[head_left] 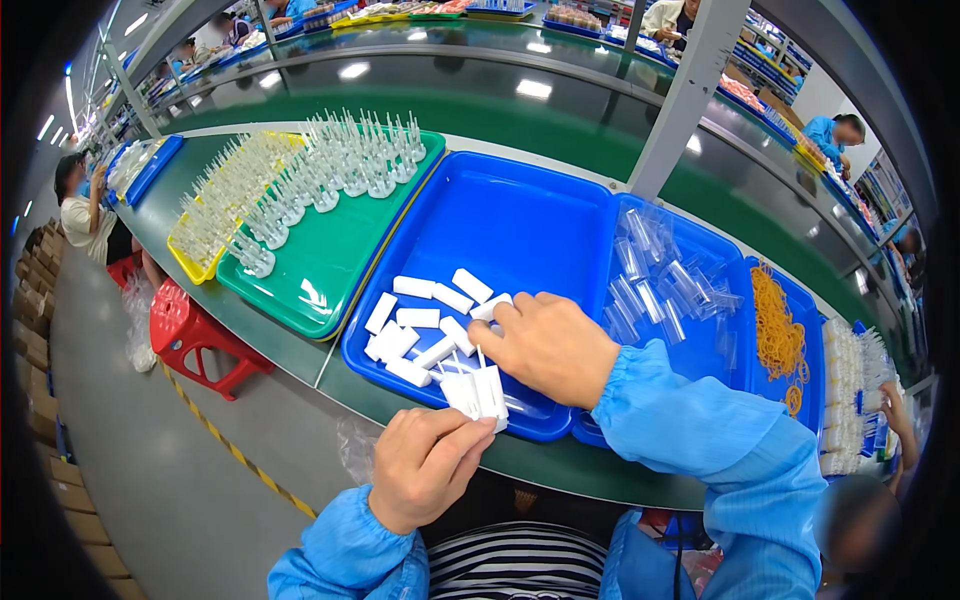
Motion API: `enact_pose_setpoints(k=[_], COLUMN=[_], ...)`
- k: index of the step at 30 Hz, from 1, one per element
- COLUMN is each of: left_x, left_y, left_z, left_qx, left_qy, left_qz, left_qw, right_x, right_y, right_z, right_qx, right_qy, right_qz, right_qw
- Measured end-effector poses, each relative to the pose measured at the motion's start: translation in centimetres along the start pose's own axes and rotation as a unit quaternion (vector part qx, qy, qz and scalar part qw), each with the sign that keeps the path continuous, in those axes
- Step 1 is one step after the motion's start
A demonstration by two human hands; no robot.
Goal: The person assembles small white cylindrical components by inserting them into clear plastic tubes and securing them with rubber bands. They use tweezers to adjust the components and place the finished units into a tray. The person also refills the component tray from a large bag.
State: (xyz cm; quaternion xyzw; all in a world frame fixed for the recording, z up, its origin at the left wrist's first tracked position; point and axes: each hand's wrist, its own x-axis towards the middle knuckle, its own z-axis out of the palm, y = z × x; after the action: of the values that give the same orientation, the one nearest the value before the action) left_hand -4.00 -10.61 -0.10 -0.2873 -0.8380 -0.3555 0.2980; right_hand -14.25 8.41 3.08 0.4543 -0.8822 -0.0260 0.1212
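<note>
From my remote seat, I see the left hand [430,465] pinching a fan of white pieces [477,392] at the near edge of the blue tray [505,215], long axes pointing away; the right hand [555,345], nearer, touches a slanted white block [490,307] beyond them, grip unclear to me

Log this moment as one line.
left hand: holds white rectangular-piece cluster; right hand: fingertips at white rectangular block; beneath: blue rectangular tray

White block [486,309] partly hidden under right hand [548,345], nearest co-worker's head [858,522] blurred
</note>
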Motion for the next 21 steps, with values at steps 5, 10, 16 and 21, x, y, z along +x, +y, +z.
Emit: enact_pose_setpoints(k=[5,10,16,21], left_x=[0.0,0.0,0.4,0.3], left_y=[0.1,0.2,0.5,0.4], left_z=[0.1,0.0,-0.2,-0.3], left_qx=[-0.003,-0.005,-0.005,0.008], left_qy=[-0.003,-0.010,-0.016,-0.021], left_qz=[0.000,0.008,0.013,0.003], left_qw=[1.000,1.000,1.000,1.000], right_x=[-0.6,-1.0,-1.9,-1.8], right_y=[0.5,1.7,1.7,0.9], right_z=[-0.2,-1.4,-1.1,-4.1], right_qx=[0.094,0.283,0.395,0.608], right_qy=[-0.032,-0.080,-0.015,0.004], right_qz=[0.044,0.142,0.188,0.254], right_qw=[0.994,0.945,0.899,0.752])
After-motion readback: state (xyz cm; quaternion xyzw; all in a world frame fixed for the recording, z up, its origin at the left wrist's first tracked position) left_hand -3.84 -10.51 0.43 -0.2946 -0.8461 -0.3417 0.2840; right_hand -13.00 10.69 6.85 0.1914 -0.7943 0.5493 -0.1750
